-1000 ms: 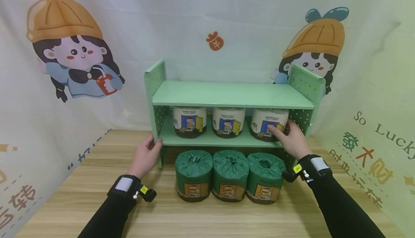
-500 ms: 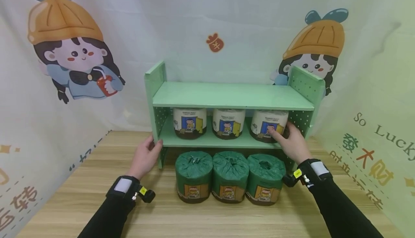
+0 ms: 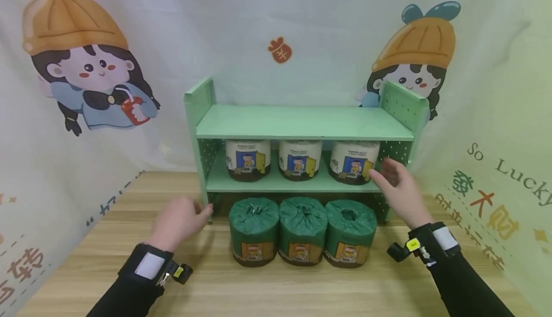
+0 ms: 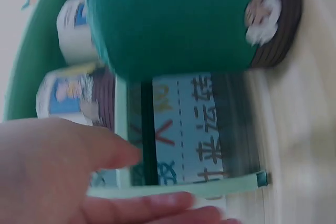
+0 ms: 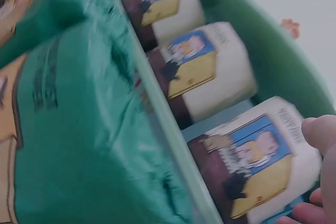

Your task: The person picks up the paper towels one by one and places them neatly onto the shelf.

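Standing below the top board [image 3: 304, 121] of a green shelf [image 3: 192, 132], three white cylindrical rolls [image 3: 299, 161] are housed between perforated sides [image 3: 404, 108]; three crinkle-topped green rolls [image 3: 303, 230] are lined up in front on the wood-grained worktop [image 3: 302, 293]. The right hand [image 3: 402, 192] is held relaxed beside the rightmost white roll [image 3: 350, 166], the left hand [image 3: 178, 222] likewise near the shelf's left side.

The backdrop cloth [image 3: 509, 111] on the right side reads "So Lucky", with 發大财 in colour beneath and 时来运转 lower still; those characters also show sideways past the shelf [image 4: 231, 184] in the left wrist view. On the cloth's left side I can make out 转 in reddish brown. Each white roll [image 3: 299, 161] bears tiny capitals, the lower line apparently TOILET PAPER. Dark lettering on a green roll [image 5: 94, 124] is blurred.
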The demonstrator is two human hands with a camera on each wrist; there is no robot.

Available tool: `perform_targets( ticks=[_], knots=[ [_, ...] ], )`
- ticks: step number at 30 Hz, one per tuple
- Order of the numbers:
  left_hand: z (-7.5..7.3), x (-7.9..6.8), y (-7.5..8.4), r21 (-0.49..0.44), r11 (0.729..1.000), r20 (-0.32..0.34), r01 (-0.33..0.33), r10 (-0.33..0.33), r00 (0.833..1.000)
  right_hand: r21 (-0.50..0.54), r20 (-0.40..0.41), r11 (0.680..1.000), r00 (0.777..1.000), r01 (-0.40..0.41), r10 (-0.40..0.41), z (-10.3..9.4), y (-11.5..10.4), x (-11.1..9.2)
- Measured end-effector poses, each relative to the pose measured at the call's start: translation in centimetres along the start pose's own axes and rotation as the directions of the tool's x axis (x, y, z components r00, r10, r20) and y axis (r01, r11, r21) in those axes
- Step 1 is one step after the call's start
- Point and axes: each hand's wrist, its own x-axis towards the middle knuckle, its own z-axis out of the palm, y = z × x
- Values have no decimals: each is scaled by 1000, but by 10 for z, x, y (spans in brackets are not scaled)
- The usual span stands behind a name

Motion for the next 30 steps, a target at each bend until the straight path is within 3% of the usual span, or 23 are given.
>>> perform_targets(
  ticks=[3,8,13,17,22,27,30],
  knots=[
    [4,-11,13,-1,1000,-22,-27,27,999,12,-47,1000,999,24,-23,-9,-6,-7],
    [21,-21,30,-151,981,-94,-120,106,990,-3,-167,1000,986,11,-12,-19,-5,-17],
    [37,-24,41,-335,940,-4,-69,72,997,-16,-262,999,965,-34,29,-22,9,-16],
    [49,-20,44,-462,887,80,8,33,996,10,-230,996,969,-87,87,-23,29,-12],
    [64,-12,43,-525,848,149,67,14,989,-10,-132,994,985,-112,110,-24,51,-7],
    [75,-10,33,-598,799,153,59,41,987,-65,-99,995,993,-75,68,-16,66,-4],
    [80,-11,27,-613,790,147,33,72,987,-71,-92,994,993,-78,71,-11,72,-2]
  ],
)
